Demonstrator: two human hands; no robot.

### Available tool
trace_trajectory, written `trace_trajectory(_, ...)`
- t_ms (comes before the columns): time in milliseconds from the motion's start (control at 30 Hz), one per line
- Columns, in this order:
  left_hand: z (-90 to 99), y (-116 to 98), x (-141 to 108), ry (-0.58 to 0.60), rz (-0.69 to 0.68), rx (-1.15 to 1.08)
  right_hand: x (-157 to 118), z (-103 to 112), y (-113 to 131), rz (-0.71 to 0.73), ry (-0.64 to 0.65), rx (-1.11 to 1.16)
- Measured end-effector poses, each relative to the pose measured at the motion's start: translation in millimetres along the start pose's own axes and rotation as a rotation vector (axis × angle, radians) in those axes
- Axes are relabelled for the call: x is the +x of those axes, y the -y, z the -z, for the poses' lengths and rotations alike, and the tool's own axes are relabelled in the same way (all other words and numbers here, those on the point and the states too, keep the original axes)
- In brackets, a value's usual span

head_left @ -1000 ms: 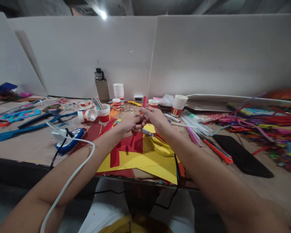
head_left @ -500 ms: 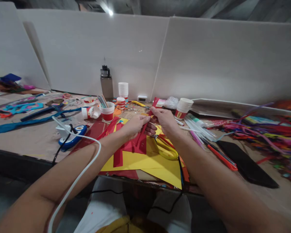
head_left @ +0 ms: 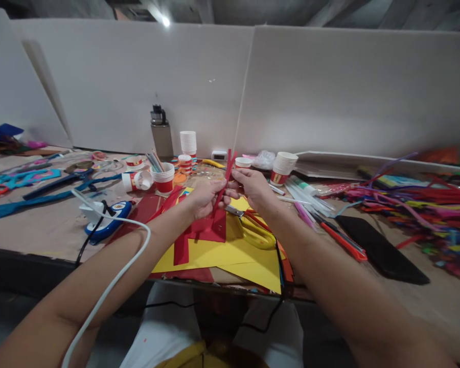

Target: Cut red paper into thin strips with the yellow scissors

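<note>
A narrow red paper strip, seen nearly edge-on and looking folded lengthwise, stands up between my two hands. My left hand pinches its lower part. Thumb and fingers of my right hand close on it from the other side, higher up. Below them lie red paper pieces on top of yellow paper sheets. Yellow-handled scissors rest on the yellow paper, just under my right wrist, with part of the blades showing.
Paper cups, one holding pencils, and a bottle stand at the back. On the right lie a red utility knife, a black phone-like slab and colourful strips. A white cable crosses my left forearm beside a blue power strip.
The red strip has turned from showing its broad face to a narrow edge, standing more upright. My hands have shifted slightly, and the whole view has moved a little.
</note>
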State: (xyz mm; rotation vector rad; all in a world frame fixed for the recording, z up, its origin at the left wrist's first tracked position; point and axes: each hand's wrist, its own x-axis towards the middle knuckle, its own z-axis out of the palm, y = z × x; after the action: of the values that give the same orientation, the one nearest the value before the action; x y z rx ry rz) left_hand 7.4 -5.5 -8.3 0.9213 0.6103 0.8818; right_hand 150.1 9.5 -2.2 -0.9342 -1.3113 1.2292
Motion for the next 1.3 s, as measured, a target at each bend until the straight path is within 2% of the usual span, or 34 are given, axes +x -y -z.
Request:
trace_trajectory(133,3.5,3.0,3.9,0.049,-0.059,-0.013,-3.0,-0.7,3.5,0.0,0.022,-0.012)
trace_trajectory(433,1.8,3.2,1.9,0.084,-0.055,-0.01,-11.9,-5.7,12.6,-0.039,0.077,0.016)
trace_trajectory(633,0.3,6.9,0.7,0.091,-0.112,0.081,-8.8,-6.1,8.3,-0.018,-0.014,0.008)
trace_trajectory(833,-1.0,11.8,-0.1,0.001,-0.22,0.216,-8.1,-9.7,9.0,0.011,-0.096,0.051)
trace_trajectory(967,-5.5,9.6,0.1,-0.075,-0.149,0.127,-2.5,-2.8,8.8,-0.001,-0.18,0.095)
trace_trajectory(1167,-2.2,5.5,4.3,-0.3,-0.144,0.097,2.6,10.2,15.4,-0.076,-0.223,0.15)
trace_trajectory(1233,1.9,4.2,5.2,-0.281,-0.11,0.129,3.7,12.4,16.8,-0.108,-0.214,0.162)
trace_trajectory(1300,5.6,3.2,5.3,-0.213,-0.026,0.16,4.8,14.0,17.1,-0.13,-0.207,0.166)
